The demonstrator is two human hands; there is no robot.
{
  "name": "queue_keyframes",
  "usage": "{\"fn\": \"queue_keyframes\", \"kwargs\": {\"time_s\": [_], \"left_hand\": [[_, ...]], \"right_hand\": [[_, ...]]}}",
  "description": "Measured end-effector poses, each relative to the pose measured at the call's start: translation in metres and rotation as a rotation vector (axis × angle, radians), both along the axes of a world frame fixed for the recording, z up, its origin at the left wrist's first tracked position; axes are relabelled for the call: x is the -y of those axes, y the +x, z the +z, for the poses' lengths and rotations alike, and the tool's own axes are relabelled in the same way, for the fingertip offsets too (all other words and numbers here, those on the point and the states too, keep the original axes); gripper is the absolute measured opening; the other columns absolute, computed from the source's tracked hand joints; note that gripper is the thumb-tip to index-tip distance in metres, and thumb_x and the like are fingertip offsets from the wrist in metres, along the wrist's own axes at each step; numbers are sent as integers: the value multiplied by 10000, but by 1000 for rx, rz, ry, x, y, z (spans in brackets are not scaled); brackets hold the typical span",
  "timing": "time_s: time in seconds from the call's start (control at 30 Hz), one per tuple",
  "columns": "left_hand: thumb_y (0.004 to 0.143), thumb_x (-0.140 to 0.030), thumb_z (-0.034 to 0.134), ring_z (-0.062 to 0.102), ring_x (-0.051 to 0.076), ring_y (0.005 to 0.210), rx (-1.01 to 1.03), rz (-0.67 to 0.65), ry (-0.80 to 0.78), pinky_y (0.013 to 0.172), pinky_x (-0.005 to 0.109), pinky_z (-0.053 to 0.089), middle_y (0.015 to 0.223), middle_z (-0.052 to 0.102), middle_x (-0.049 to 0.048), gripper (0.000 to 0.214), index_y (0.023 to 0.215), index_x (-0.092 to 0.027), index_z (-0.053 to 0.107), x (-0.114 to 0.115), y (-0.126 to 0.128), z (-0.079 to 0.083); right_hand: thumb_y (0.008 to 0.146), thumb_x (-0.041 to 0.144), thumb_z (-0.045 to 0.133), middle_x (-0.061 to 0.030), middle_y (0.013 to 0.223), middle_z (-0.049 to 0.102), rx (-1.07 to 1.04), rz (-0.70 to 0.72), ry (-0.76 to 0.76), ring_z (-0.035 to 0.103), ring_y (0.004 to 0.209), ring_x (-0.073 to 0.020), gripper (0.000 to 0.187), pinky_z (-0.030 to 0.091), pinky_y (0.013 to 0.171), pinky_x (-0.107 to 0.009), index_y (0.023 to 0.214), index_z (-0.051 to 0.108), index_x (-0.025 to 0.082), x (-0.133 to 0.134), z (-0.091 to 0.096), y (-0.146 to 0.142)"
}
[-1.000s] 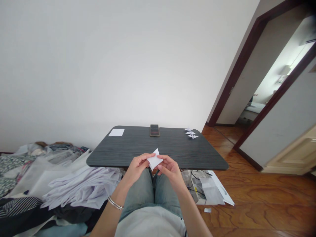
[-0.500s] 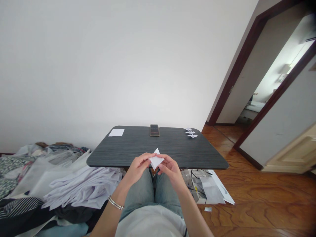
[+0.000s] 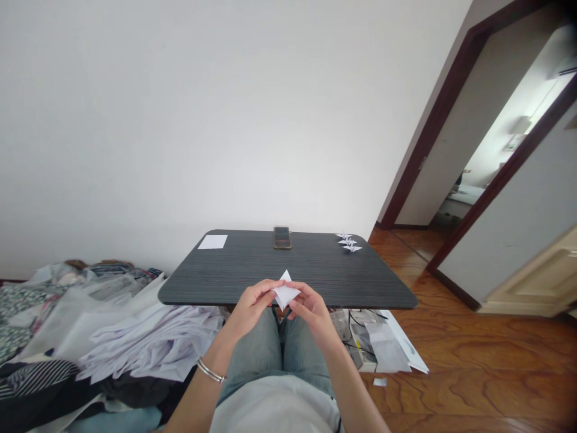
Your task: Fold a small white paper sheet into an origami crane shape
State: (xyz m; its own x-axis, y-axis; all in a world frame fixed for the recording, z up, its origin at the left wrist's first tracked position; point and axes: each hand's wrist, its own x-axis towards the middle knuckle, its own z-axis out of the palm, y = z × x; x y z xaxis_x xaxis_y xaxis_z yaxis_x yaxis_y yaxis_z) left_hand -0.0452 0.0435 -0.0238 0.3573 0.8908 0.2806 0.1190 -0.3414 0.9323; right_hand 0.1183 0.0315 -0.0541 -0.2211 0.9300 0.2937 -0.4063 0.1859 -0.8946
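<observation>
Nearest: silver bracelet [image 3: 210, 371] on the left wrist, above the lap. Left hand [image 3: 251, 308] and right hand [image 3: 312, 310] meet over the knees, both pinched on one folded white paper [image 3: 285, 292]. The paper sits between the fingertips, its point up, at the counter's [image 3: 243, 273] near edge and off the surface. Left of the knees: heap of clothes [image 3: 135, 343] on the floor. Far edge of the counter: white sheet [image 3: 213, 242] left, phone [image 3: 282, 237] centre, three paper cranes [image 3: 348, 242] right.
</observation>
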Motion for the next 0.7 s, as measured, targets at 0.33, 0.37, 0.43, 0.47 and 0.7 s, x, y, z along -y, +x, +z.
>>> {"fn": "queue_keyframes", "kwargs": {"time_s": [0.33, 0.37, 0.43, 0.47, 0.7], "left_hand": [[846, -227, 448, 565, 184, 854, -118, 35, 88, 732, 261, 426, 965, 614, 76, 300, 1072, -156, 632, 3, 4, -2], [843, -220, 448, 568, 185, 865, -115, 34, 87, 740, 262, 429, 982, 616, 78, 301, 1075, -157, 630, 3, 5, -2], [831, -203, 454, 577, 189, 889, -101, 44, 72, 758, 264, 434, 1012, 620, 82, 298, 1065, -153, 630, 3, 7, -2], [822, -191, 457, 582, 191, 895, -94, 58, 60, 763, 266, 437, 1020, 624, 85, 293, 1053, -147, 632, 3, 9, -2], [743, -62, 439, 620, 171, 827, -97, 123, 45, 743, 264, 461, 950, 672, 66, 351, 1051, -141, 588, 2, 14, -6]], "right_hand": [[660, 147, 542, 2, 752, 593, 95, -165, -43, 524, 621, -130, 291, 458, 476, -194, 943, 570, 209, 0, 1, -7], [661, 144, 534, 1, 757, 597, 111, -205, -41, 529, 618, -132, 291, 454, 473, -195, 945, 556, 208, 0, 0, -8], [672, 137, 517, 3, 752, 600, 150, -267, -33, 533, 608, -134, 299, 457, 486, -204, 962, 526, 211, -1, -4, -10], [682, 139, 510, 3, 756, 605, 168, -288, -28, 535, 603, -134, 303, 459, 493, -210, 976, 513, 212, -1, -6, -11], [731, 170, 508, -22, 747, 657, 296, -456, 72, 563, 585, -149, 253, 439, 520, -234, 982, 542, 183, -5, -14, -12]]}}
